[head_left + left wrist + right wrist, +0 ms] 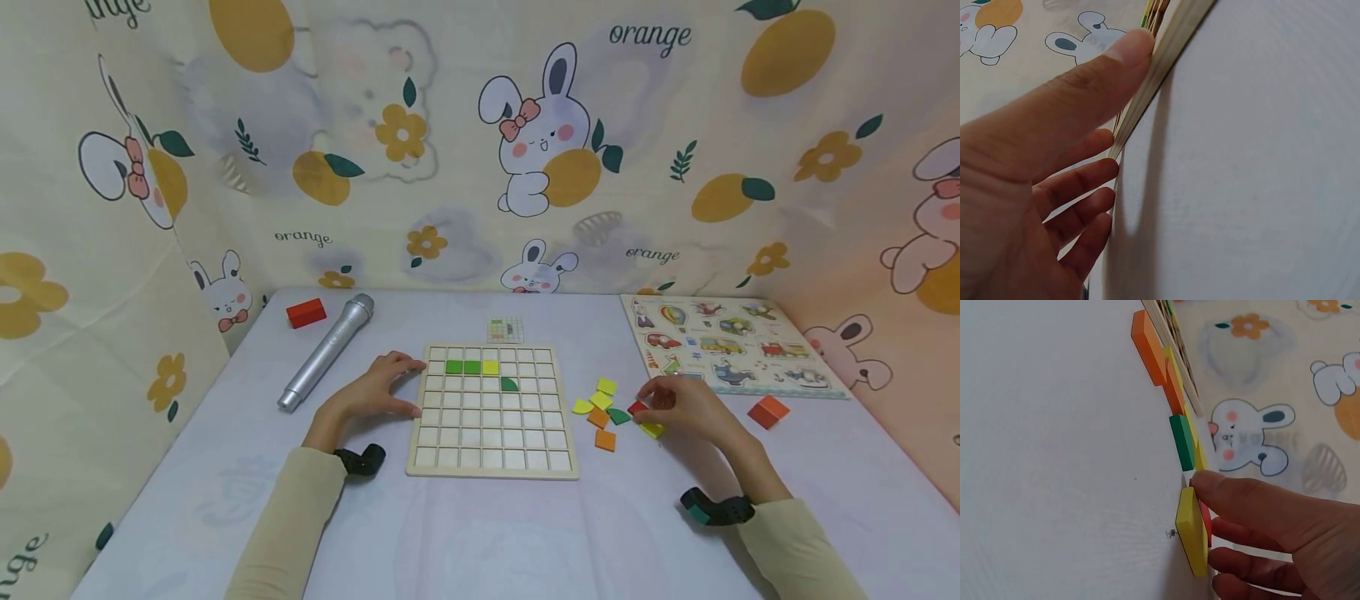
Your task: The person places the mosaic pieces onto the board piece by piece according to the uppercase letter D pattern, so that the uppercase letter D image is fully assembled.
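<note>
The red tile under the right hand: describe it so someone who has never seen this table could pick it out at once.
Start at the wooden grid board in the middle of the table, then look right to the loose cluster of coloured tiles. At that cluster's right edge, the right hand rests its fingertips on the red tile, with a yellow tile just below. It is the only red piece in the cluster; its neighbours are yellow, orange and green.

Green and yellow tiles (472,367) are seen on the pale board (491,464). Loose tiles (604,411) are coloured yellow, orange, green and red. The curtain (465,142) is patterned with bunnies and oranges.
</note>
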### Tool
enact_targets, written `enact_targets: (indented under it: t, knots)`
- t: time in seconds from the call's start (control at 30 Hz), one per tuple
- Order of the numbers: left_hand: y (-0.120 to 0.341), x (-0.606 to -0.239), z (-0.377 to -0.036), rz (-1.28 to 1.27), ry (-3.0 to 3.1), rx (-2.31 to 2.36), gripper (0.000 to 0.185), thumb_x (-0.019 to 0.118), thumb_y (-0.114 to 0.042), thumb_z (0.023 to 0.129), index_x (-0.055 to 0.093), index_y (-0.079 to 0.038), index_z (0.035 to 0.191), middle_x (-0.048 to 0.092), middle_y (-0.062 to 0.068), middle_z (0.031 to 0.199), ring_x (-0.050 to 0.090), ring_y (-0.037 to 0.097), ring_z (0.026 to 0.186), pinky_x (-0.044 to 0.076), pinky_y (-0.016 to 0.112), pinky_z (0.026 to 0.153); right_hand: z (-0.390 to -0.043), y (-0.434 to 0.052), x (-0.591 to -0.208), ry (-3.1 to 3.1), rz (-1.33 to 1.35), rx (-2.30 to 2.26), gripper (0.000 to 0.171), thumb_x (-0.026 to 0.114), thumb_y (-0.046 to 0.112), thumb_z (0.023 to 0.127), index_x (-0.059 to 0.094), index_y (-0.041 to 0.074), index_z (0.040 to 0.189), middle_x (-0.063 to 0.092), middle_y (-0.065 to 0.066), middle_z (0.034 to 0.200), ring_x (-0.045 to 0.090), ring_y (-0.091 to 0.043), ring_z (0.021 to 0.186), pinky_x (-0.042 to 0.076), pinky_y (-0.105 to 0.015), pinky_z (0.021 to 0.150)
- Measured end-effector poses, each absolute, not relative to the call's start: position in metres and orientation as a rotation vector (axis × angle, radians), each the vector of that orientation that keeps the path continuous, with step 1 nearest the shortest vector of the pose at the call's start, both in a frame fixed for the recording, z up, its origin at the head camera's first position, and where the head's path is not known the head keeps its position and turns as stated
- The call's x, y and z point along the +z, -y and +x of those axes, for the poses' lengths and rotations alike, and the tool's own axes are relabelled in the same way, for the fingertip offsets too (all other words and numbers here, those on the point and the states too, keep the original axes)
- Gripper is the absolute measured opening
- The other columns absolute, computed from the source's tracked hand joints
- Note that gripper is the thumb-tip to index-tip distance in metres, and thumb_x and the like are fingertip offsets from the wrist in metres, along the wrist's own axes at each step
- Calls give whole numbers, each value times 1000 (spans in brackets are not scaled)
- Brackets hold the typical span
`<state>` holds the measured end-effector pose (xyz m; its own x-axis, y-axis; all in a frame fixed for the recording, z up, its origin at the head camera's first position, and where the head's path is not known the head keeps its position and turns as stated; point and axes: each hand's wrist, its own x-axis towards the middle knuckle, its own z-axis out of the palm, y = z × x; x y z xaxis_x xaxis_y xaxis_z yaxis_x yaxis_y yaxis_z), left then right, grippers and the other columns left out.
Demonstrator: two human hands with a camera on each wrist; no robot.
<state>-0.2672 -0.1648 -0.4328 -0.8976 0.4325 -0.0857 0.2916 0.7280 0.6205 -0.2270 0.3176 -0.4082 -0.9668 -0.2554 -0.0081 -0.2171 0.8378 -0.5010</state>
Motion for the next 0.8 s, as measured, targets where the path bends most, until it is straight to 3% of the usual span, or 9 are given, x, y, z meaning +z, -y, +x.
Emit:
enact_targets:
  t: [0.53, 0.8]
  knots:
    - [165, -432, -267, 581, -2709, 918, 78, 81, -37, 70, 46, -18, 137, 35, 11, 140, 26, 30, 131, 25, 54, 107, -233, -308, -404, -2974, -340, -735, 27, 76, 24, 76, 68, 7, 95, 59, 0, 76, 48, -18, 70, 41, -26, 58]
    - [165, -433, -267, 582, -2707, 913, 78, 80, -37, 70, 45, -18, 137, 36, 10, 139, 27, 30, 130, 25, 53, 107, -242, -276, -398, -2978, -561, -836, 21, 76, 20, 76, 70, 10, 94, 62, 3, 80, 49, -16, 71, 41, -23, 56]
